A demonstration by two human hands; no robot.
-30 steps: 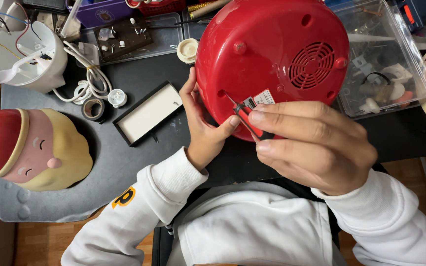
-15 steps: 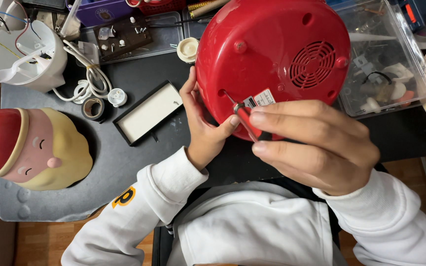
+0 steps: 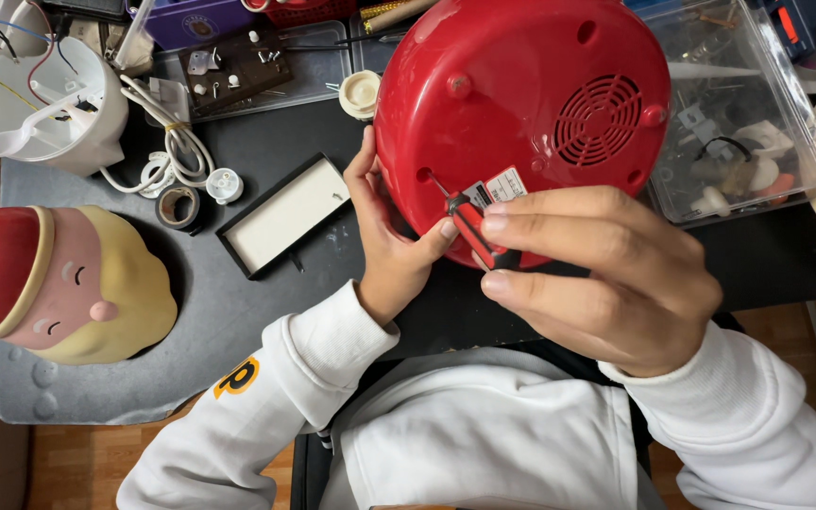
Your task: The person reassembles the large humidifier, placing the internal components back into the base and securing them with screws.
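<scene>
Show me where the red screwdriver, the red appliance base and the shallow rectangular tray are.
red screwdriver (image 3: pixel 476 233): head view, on its red and black handle.
red appliance base (image 3: pixel 512 85): head view, on its smooth underside.
shallow rectangular tray (image 3: pixel 280 215): head view, on its white inner floor.

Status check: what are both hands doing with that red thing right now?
Left hand steadies red appliance base. Right hand holds small red screwdriver, tip at a hole in the underside. Nothing in the way.
</scene>
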